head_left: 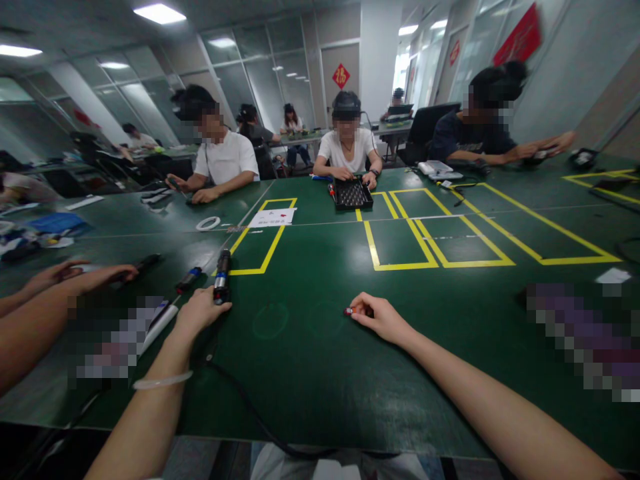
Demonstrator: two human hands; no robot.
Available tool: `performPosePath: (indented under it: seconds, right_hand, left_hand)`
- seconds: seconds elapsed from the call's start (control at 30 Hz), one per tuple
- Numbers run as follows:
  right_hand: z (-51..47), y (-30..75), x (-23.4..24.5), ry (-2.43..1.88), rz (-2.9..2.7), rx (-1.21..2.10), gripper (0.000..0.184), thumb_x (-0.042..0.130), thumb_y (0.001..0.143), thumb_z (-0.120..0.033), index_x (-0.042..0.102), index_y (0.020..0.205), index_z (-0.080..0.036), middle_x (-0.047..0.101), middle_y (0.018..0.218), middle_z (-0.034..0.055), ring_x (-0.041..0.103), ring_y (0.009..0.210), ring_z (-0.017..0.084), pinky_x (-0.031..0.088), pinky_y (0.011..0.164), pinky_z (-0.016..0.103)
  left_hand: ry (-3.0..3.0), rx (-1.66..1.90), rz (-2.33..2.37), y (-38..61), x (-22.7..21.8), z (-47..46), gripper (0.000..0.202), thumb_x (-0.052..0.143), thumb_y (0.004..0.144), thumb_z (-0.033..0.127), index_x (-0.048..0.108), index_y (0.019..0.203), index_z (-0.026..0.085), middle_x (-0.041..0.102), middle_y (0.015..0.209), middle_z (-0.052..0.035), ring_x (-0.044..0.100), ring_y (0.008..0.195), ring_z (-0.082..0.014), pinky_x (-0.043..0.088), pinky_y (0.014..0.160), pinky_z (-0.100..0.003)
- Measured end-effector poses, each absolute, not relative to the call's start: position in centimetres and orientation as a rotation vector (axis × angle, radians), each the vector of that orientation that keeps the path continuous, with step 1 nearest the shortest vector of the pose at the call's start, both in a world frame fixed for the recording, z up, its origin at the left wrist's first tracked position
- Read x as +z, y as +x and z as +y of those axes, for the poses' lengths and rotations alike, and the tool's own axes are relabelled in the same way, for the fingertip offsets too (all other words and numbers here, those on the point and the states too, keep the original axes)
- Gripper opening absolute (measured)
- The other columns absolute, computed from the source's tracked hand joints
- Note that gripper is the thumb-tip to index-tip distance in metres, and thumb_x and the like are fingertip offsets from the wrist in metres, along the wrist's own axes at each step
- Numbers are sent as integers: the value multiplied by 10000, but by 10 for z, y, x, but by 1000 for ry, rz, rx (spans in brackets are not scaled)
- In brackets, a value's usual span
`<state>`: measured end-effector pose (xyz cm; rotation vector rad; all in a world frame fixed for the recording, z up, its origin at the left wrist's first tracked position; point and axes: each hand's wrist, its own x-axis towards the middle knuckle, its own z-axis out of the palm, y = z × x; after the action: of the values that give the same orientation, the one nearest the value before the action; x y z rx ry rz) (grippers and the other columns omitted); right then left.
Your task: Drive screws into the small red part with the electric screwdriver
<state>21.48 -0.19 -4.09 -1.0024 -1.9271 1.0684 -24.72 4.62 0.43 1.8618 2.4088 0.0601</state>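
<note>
My left hand [200, 312] is closed around the lower end of a black flashlight [221, 275] with a blue band, which points away from me over the green table. To its left lies a second dark, blue-banded cylinder [189, 280]. My right hand [377, 316] pinches a small red piece [349, 311] with a light band between thumb and fingertips, low over the table's middle. Its exact kind is too small to make out, and the curled fingers hide part of it.
A co-worker's arm and hand [107, 275] reach in at left, beside a dark tool [145, 263]. Yellow tape outlines [405, 267] and a paper sheet [273, 217] lie ahead. Opposite, a person handles a black tray [354, 202]. A black cable [245, 397] runs near me.
</note>
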Motion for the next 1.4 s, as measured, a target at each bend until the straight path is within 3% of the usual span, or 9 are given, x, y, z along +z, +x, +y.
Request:
performPosePath:
  seconds: [0.1,0.33,0.5,0.63,1.23,1.4]
  right_hand:
    - [-1,214,-43,-1005,-1929,1066,132,602,862,-284,596,940,-178,604,743,-3,549,662,128,413,612,233]
    - [-2,215,-40,-999,-1932,1062,124,597,863,-271,594,948,-180,600,740,-7,548,655,126,416,605,231]
    - [-1,216,-37,-1021,-1972,873,84,610,843,-236,615,908,-182,577,848,23,551,730,139,426,635,243]
    - [2,217,-43,-1047,-1914,874,95,597,851,-242,600,926,-184,566,809,9,536,672,128,430,607,239]
    - [3,211,-49,-1103,-2031,681,79,616,825,-184,564,882,-203,545,858,10,545,753,154,428,689,265]
    - [1,210,-48,-1069,-2046,684,140,616,829,-170,556,951,-206,564,841,7,553,736,151,438,681,260]
  left_hand:
    - [1886,-112,2417,-209,9,41,587,514,743,563,517,1162,153,544,1203,-190,594,1022,-367,483,773,-429]
    - [2176,-108,2171,-97,19,22,617,492,796,506,405,1313,182,511,1243,-154,601,1000,-311,482,756,-376]
    - [2386,-17,1977,-31,18,10,589,540,789,455,419,1293,175,543,1169,-150,601,978,-297,467,763,-362]
    - [2486,106,1834,4,13,3,566,601,759,400,445,1261,192,557,1154,-148,597,977,-287,444,813,-363]
    - [2465,283,1588,29,5,-8,570,576,772,347,434,1297,177,521,1178,-154,515,1049,-292,422,878,-397]
    - [2487,302,1583,29,0,-10,612,569,780,337,381,1346,198,485,1234,-141,496,1087,-287,420,897,-388]
